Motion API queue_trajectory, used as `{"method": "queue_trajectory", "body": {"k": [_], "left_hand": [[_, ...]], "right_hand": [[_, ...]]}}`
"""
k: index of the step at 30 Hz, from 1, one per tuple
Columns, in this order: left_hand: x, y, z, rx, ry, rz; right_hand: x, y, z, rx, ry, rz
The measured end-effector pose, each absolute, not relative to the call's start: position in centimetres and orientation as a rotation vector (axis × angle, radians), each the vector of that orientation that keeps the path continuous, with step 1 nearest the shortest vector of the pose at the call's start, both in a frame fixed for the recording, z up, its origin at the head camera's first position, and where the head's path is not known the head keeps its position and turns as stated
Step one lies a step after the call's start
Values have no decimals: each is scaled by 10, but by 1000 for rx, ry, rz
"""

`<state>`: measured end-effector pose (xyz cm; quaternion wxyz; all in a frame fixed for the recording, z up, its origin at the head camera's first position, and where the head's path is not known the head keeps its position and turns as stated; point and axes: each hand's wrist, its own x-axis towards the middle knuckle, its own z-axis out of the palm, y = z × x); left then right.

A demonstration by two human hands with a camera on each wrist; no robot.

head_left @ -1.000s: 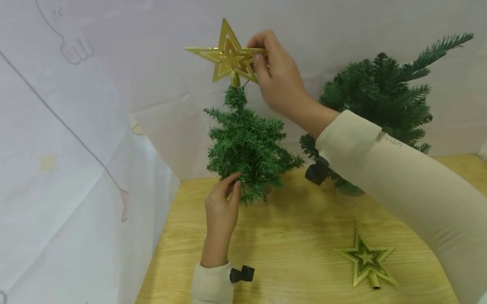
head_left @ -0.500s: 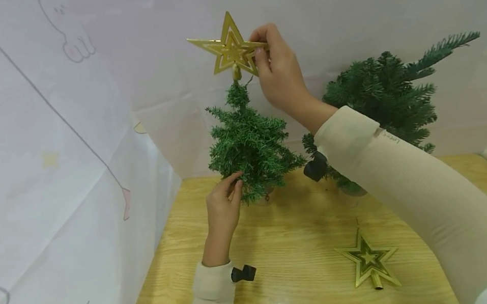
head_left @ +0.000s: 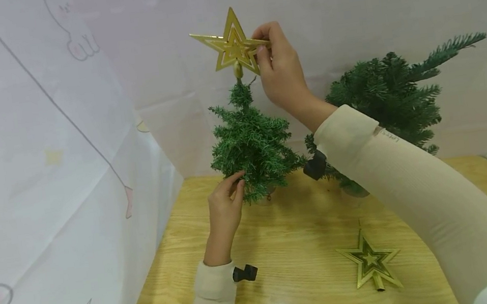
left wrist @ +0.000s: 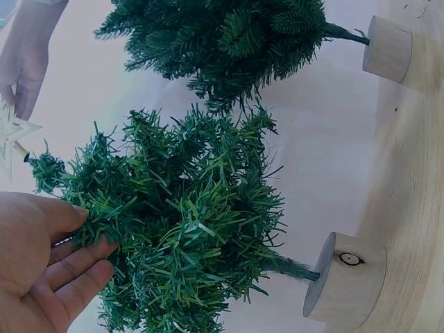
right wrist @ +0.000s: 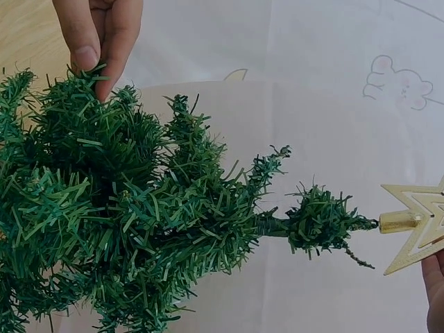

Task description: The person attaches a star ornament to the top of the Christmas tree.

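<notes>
My right hand pinches one point of a gold star tree topper between thumb and fingers. The star stands upright above the small green Christmas tree; in the right wrist view its hollow socket is right at the treetop's tip. Low on the tree's left side, my left hand pinches a branch with thumb and fingertips, as the right wrist view also shows. The tree stands on a round wooden base.
A second, darker Christmas tree with one long branch sticking out stands to the right, partly behind my right sleeve. Another gold star lies on the wooden table at front right. A printed cloth hangs close behind the trees.
My right hand has raised the star slightly, so its socket sits higher over the treetop. The left hand keeps its place at the branch. The whole head view has shifted a little.
</notes>
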<state>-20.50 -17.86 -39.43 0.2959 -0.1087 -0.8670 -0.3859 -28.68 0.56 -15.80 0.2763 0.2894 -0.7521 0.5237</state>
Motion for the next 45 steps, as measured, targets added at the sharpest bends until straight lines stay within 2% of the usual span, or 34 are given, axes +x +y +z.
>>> {"method": "queue_trajectory", "body": {"k": [45], "left_hand": [[-205,-180,-395,-295,-2293,-1006]], "right_hand": [[-298,8,-158,693,-2183,1458]]}}
